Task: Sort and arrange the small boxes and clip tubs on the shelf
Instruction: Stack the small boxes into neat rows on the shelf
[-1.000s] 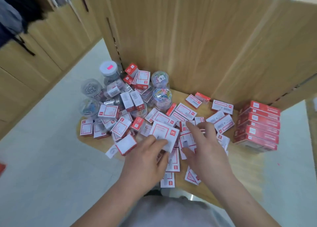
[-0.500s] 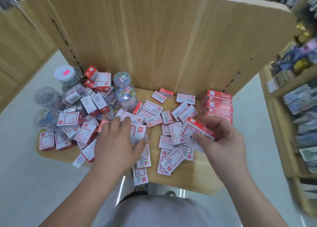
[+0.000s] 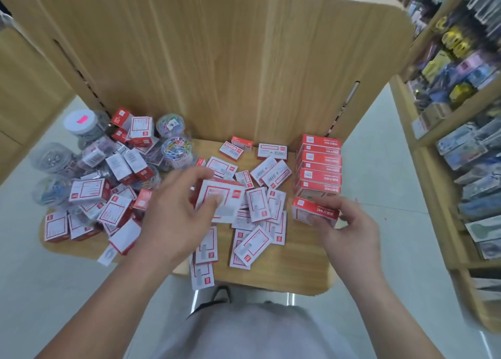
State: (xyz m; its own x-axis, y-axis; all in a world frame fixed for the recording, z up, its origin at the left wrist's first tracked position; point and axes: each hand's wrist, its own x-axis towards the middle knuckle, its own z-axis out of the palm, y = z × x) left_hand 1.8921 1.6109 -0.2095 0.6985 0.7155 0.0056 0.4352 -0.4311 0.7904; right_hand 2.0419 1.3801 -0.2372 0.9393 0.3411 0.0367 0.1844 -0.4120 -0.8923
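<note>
The right hand (image 3: 349,223) pinches a red box (image 3: 306,210) by its end. The stack of red boxes (image 3: 320,166) stands just past that hand. The left hand (image 3: 173,215) grips a white box (image 3: 231,196), thumb on top. Between the two hands, many small boxes (image 3: 256,204) lie loose on the shelf (image 3: 298,261). Past the left hand, off to its left, sit the clip tubs (image 3: 176,150), mixed with more boxes. A wooden wall (image 3: 230,60) stands behind it all.

Head cam — fwd/down, close over shelf (image 3: 298,263).
</note>
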